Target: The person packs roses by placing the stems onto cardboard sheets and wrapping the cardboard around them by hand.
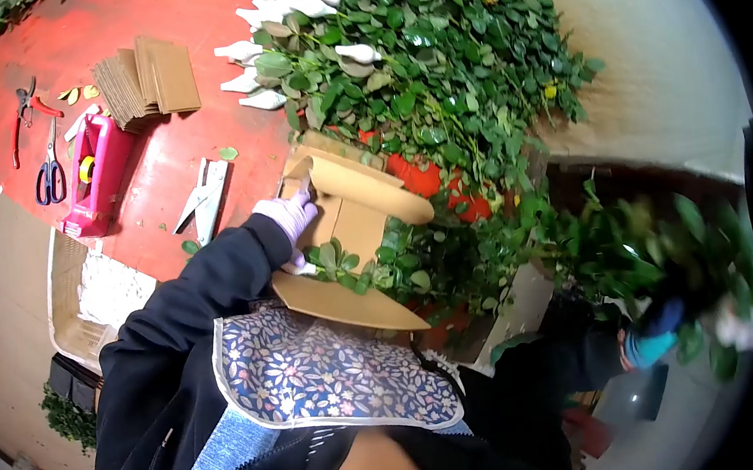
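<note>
Your cardboard wrap (pixel 338 220) lies opened out in the middle of the frame, on the red surface (pixel 199 144) just in front of you, with one flap curling over at its upper side and another slanting toward your apron (pixel 336 369). Your left hand (pixel 286 221), in a lilac glove, is at the wrap's left edge with its fingers bent; whether they pinch the board or something small beside it, you cannot tell from here. Your right hand (pixel 651 345), at the right of the frame, is blurred among leaves, so its grip cannot be told either. The board looks light and fairly stiff, likely to spring along its folds, so a hold close to a crease should steady it better than one on the loose curled flap. The leafy stems (pixel 376 268) lying across it look soft and easily bruised; the bare stalk would be the kinder place to hold. Above and to the right, the large leafy pile (pixel 453 87) crowds the wrap, and the near flap reaches your apron. Toward the upper left, a stretch of red lies between the stapler (pixel 206 201) and the stack of cards (pixel 150 78), with the pink holder (pixel 101 178) bordering it.
</note>
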The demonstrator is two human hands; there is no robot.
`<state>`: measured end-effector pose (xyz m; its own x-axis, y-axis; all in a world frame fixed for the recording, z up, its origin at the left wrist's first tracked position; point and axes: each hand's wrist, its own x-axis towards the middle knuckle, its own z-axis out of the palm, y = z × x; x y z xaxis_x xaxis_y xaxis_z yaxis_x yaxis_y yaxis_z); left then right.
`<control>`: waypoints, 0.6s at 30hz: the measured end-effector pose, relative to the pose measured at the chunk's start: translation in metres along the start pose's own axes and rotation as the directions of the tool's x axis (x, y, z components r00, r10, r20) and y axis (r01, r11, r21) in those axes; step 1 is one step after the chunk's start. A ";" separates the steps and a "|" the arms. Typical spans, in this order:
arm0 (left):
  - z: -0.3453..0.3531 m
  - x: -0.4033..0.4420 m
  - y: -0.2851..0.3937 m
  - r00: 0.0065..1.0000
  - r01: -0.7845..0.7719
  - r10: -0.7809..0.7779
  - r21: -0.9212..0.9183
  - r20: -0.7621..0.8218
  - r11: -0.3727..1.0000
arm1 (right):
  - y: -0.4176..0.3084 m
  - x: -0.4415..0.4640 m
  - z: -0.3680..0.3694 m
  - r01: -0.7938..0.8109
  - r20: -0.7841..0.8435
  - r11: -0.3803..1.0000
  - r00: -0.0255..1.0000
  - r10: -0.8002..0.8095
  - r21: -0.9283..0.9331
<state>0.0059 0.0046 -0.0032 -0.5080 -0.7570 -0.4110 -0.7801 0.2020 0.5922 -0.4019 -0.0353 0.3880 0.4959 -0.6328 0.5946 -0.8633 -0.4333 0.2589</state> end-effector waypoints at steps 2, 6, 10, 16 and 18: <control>0.002 -0.004 -0.003 0.998 -0.037 0.036 -0.015 -0.050 0.999 | -0.044 0.014 0.030 0.037 0.267 0.979 0.959 -0.092 0.202; -0.001 -0.003 0.000 1.000 -0.004 0.003 -0.038 -0.021 0.999 | -0.119 0.013 0.102 0.052 0.589 0.853 0.702 -0.401 0.519; 0.005 -0.004 -0.004 0.997 0.075 -0.078 -0.155 -0.012 0.985 | -0.152 -0.064 0.178 -0.117 0.673 0.757 0.556 -0.487 0.643; 0.023 -0.030 -0.017 0.998 -0.058 0.008 -0.833 -0.065 0.551 | -0.176 -0.125 0.243 -0.452 0.792 0.651 0.336 -0.509 0.610; 0.038 -0.025 -0.024 0.993 -0.114 0.068 -0.932 -0.096 0.345 | -0.173 -0.129 0.252 -0.483 0.789 0.627 0.314 -0.528 0.612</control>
<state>0.0238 0.0418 -0.0336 -0.5228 -0.7974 -0.3013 0.1287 -0.4233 0.8968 -0.2928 -0.0404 0.0745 0.6855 -0.4768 -0.5502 -0.7231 -0.3581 -0.5906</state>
